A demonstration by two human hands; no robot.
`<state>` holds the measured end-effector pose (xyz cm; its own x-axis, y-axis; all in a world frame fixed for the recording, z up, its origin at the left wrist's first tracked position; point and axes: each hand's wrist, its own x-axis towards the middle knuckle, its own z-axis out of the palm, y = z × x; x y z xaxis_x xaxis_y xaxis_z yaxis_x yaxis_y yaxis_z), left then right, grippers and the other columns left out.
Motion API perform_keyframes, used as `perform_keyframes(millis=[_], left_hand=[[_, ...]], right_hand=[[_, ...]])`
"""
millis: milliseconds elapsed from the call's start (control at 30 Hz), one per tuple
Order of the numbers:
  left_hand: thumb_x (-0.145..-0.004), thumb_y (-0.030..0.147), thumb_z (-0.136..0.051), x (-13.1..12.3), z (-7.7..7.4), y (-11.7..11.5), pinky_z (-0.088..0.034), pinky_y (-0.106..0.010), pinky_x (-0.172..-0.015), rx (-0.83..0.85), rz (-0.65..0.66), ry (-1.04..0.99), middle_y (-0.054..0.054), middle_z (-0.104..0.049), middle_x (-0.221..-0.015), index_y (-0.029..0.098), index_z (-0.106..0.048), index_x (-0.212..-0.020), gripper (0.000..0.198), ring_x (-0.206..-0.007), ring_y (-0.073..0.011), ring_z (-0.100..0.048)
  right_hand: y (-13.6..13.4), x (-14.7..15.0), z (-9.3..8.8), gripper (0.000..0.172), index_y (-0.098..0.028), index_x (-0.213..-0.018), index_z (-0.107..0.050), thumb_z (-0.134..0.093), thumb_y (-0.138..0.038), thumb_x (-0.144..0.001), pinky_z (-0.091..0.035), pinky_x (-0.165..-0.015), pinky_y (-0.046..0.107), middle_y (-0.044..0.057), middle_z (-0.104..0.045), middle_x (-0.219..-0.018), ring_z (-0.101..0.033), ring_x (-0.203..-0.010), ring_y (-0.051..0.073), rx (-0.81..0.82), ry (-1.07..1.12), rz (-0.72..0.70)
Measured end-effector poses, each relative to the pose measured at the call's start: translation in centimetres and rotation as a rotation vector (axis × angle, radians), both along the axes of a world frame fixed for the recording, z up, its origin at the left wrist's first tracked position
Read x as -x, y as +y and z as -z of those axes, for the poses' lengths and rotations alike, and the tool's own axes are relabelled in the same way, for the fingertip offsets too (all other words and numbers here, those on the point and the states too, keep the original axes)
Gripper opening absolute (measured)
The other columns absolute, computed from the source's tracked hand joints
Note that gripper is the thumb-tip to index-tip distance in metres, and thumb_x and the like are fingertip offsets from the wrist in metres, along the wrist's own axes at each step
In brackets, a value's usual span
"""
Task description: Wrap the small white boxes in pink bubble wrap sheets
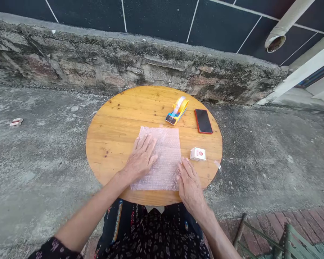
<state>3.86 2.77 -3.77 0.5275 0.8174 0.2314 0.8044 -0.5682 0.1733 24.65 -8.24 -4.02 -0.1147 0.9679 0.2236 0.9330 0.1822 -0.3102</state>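
A sheet of pinkish bubble wrap (163, 163) lies flat on the round wooden table (116, 133), close to its front edge. My left hand (140, 156) rests on the sheet's left side with the fingers stretched out. At the sheet's right edge lies my right hand (190, 181), palm down, fingers extended and holding nothing. Just beyond its fingertips stands a small white box (198, 154) with a red mark. Behind the sheet sits a yellow and blue tape dispenser (177, 110) with a roll of tape in it.
A phone (203, 121) with a red edge lies at the table's right. A bit of clear tape (217, 164) hangs at the right rim. Behind the table runs a rough stone wall base (102, 61). A green metal chair (283, 233) stands at lower right.
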Motion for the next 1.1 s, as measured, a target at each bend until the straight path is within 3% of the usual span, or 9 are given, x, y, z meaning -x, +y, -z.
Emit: perform_keyframes(millis=[67,167,300,533,700,767,900,1000,1100], left_hand=[[-0.097,0.034,-0.037,-0.5,-0.1,-2.0,-0.020,-0.051,-0.118,-0.013,0.033,-0.002,-0.016,-0.026,-0.156,0.009,-0.033,-0.146,0.055,-0.146,-0.0302,-0.020],[-0.096,0.028,-0.038,-1.7,1.0,-4.3,-0.023,-0.048,-0.118,0.012,0.108,0.010,-0.015,-0.031,-0.154,0.009,-0.035,-0.145,0.053,-0.144,-0.0286,-0.026],[-0.094,0.038,-0.044,-1.9,2.6,-4.9,-0.024,-0.047,-0.118,0.031,0.059,0.020,-0.018,-0.031,-0.154,0.005,-0.034,-0.145,0.061,-0.143,-0.0298,-0.029],[-0.094,0.051,-0.042,3.4,2.7,-4.8,-0.020,-0.054,-0.118,-0.010,0.008,0.095,-0.017,-0.026,-0.156,0.012,-0.031,-0.148,0.068,-0.146,-0.0305,-0.022],[-0.095,0.047,-0.039,6.0,2.5,-5.0,-0.023,-0.058,-0.115,-0.048,-0.226,0.091,-0.020,-0.031,-0.153,0.011,-0.032,-0.147,0.064,-0.143,-0.0337,-0.027],[-0.096,0.042,-0.037,4.9,1.9,-4.7,-0.025,-0.057,-0.114,-0.057,-0.253,0.056,-0.020,-0.030,-0.154,0.009,-0.030,-0.147,0.062,-0.144,-0.0335,-0.025],[-0.096,0.029,-0.035,0.4,0.7,-3.2,-0.024,-0.049,-0.117,-0.014,-0.068,-0.014,-0.016,-0.026,-0.156,0.008,-0.031,-0.147,0.055,-0.147,-0.0277,-0.019],[-0.098,0.032,-0.033,-1.8,1.0,-1.8,-0.022,-0.047,-0.119,0.038,0.045,-0.013,-0.014,-0.032,-0.154,0.009,-0.036,-0.145,0.052,-0.145,-0.0254,-0.024],[-0.098,0.040,-0.036,-1.6,1.8,-1.3,-0.021,-0.050,-0.119,0.054,0.053,0.006,-0.012,-0.030,-0.155,0.013,-0.038,-0.144,0.054,-0.146,-0.0282,-0.022]], right_hand=[[1.5,0.8,0.0,0.047,-0.006,-0.137,-0.048,-0.036,-0.014,-0.092,-0.036,-0.113,0.051,0.017,-0.044,-0.146,-0.031,-0.142,0.028,-0.033,0.033,-0.045],[4.2,2.1,0.8,0.051,-0.006,-0.139,-0.045,-0.034,-0.009,-0.089,-0.035,-0.114,0.051,0.018,-0.042,-0.148,-0.030,-0.142,0.026,-0.040,0.059,-0.112],[6.6,3.4,2.3,0.051,-0.005,-0.139,-0.045,-0.033,-0.007,-0.089,-0.035,-0.114,0.048,0.017,-0.044,-0.147,-0.033,-0.141,0.025,-0.005,0.009,-0.156],[6.4,3.2,2.6,0.049,-0.007,-0.141,-0.044,-0.036,-0.013,-0.093,-0.031,-0.115,0.050,0.015,-0.043,-0.149,-0.030,-0.142,0.027,-0.014,-0.094,-0.165],[6.4,3.6,2.4,0.048,-0.011,-0.141,-0.045,-0.037,-0.014,-0.093,-0.029,-0.114,0.051,0.013,-0.043,-0.148,-0.031,-0.141,0.027,-0.004,-0.085,-0.128],[6.3,3.8,2.4,0.047,-0.011,-0.139,-0.047,-0.036,-0.015,-0.095,-0.029,-0.113,0.051,0.013,-0.044,-0.148,-0.032,-0.140,0.028,0.001,-0.086,-0.114],[6.3,4.0,2.2,0.047,-0.009,-0.140,-0.046,-0.034,-0.014,-0.095,-0.027,-0.114,0.050,0.013,-0.043,-0.149,-0.032,-0.141,0.029,0.019,-0.094,-0.095],[6.3,4.0,2.2,0.049,-0.010,-0.141,-0.044,-0.035,-0.013,-0.094,-0.027,-0.114,0.049,0.011,-0.042,-0.150,-0.032,-0.141,0.028,0.044,-0.089,-0.083],[6.1,3.4,2.3,0.048,-0.008,-0.141,-0.044,-0.037,-0.017,-0.094,-0.027,-0.115,0.048,0.011,-0.042,-0.150,-0.033,-0.141,0.028,0.038,-0.089,-0.090]])
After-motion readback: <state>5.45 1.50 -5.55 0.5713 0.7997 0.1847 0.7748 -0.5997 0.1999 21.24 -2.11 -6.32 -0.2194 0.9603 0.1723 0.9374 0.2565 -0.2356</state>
